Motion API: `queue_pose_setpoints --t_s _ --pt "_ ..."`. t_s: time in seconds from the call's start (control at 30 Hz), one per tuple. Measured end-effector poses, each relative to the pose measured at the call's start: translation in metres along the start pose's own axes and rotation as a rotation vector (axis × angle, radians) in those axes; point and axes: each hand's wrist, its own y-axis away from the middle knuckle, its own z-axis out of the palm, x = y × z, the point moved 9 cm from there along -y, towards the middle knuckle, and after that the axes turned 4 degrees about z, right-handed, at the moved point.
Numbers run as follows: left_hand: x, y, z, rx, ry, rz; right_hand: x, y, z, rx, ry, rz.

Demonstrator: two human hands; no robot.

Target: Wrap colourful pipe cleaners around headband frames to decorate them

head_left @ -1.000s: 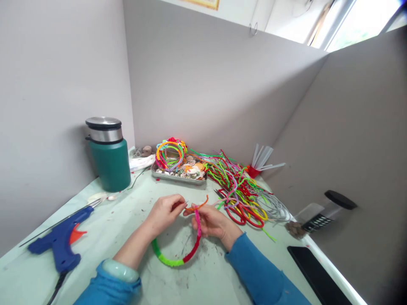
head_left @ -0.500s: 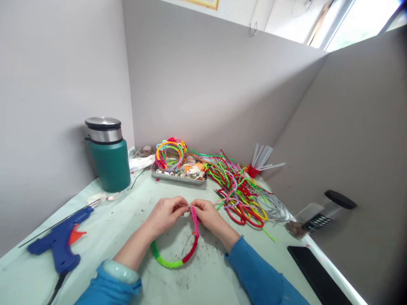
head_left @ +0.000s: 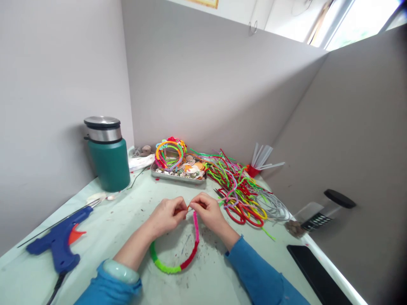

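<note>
In the head view, your left hand point(head_left: 168, 217) pinches an orange strand point(head_left: 188, 208), its fingers closed narrow. Your right hand point(head_left: 209, 215) is pinched just beside it, at the top of the fuzzy ring point(head_left: 167, 269); the exact grip there is hidden. The ring hangs between your wrists, over the near middle of the worktop point(head_left: 127, 237), lime and green on the left, red and pink on the right. The step seems to be working the strand at the ring's top; that calls for a steady right pinch and small left turns.
</note>
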Motion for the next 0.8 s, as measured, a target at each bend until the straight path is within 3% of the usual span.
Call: queue_pose_setpoints --t_s 0.17,0.37,0.57,0.7,0.8 --pt "-0.003 -0.001 -0.001 0.004 0.019 -0.043 -0.019 0.004 0.001 -0.022 0.054 -0.091" --pt "0.000 -0.001 -0.007 0.001 -0.146 -0.024 -0.037 0.012 0.007 -0.118 0.145 -0.211" --pt "-0.006 -0.001 -0.005 -0.009 -0.116 -0.081 -0.043 0.020 0.015 -0.210 0.305 -0.324" --pt "-0.011 -0.002 -0.004 -0.024 -0.073 -0.115 -0.039 0.019 0.013 -0.223 0.243 -0.282" --pt "-0.015 -0.002 -0.003 -0.032 0.026 -0.131 -0.020 0.010 0.003 -0.162 -0.013 -0.075"
